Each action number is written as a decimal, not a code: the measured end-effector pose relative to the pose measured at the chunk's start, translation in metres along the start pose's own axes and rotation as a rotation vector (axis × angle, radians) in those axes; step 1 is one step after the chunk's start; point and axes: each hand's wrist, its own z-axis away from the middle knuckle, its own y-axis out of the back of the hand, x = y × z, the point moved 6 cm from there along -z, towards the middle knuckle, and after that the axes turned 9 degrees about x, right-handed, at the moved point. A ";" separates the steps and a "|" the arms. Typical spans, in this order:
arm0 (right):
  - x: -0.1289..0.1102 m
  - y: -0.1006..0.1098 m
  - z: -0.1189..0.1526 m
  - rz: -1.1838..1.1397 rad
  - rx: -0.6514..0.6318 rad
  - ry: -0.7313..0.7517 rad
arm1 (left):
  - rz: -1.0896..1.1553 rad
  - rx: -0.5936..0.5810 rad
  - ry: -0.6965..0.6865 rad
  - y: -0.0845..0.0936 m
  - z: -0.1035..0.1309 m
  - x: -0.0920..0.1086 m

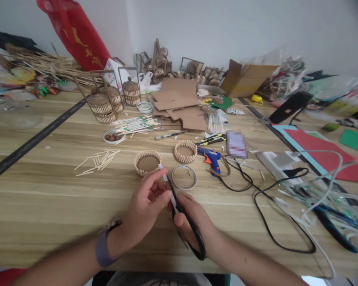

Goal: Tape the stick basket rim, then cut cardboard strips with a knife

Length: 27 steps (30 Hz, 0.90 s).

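Observation:
My right hand (198,216) is closed around the black-handled scissors (200,242), whose blades point up and away towards my left fingers. In a pinch, my left hand (144,204) holds a narrow white strip (173,200) that lies alongside the blades. Whether the blades touch the strip I cannot tell. Just beyond the left fingertips sits a round tray (139,170) walled with short wooden sticks on a brown base. A similar smaller one (179,158) stands to its right. Between them and my right hand lies a roll of white tape (174,182).
A blue glue gun (214,163) with a black cable (256,206) lies to the right, near a yellow-black cutter (211,139). Loose sticks (103,161) are scattered left. Cardboard sheets (176,95) and small lidded baskets (101,105) stand behind. Pliers (334,226) lie at right.

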 end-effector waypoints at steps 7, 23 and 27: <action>-0.001 0.001 -0.001 -0.032 0.016 -0.036 | 0.033 -0.016 0.006 -0.002 0.000 0.001; -0.010 0.004 -0.002 -0.059 -0.048 0.056 | 0.019 -0.031 0.048 -0.001 0.000 -0.005; -0.013 0.005 -0.003 -0.066 -0.072 0.059 | 0.046 -0.045 0.050 -0.001 0.000 -0.003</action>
